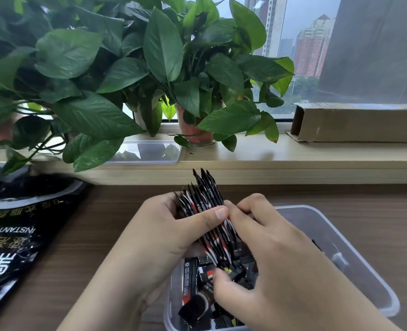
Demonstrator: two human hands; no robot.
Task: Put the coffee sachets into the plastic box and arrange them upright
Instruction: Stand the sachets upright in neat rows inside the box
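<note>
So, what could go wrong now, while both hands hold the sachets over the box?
1. The bundle of sachets is fanned and uneven, gripped between the left hand and the right hand. A few could slip out and fall flat.
2. Loose sachets lie jumbled in the plastic box below. The bundle may not stand upright on them and could tip over.
</note>
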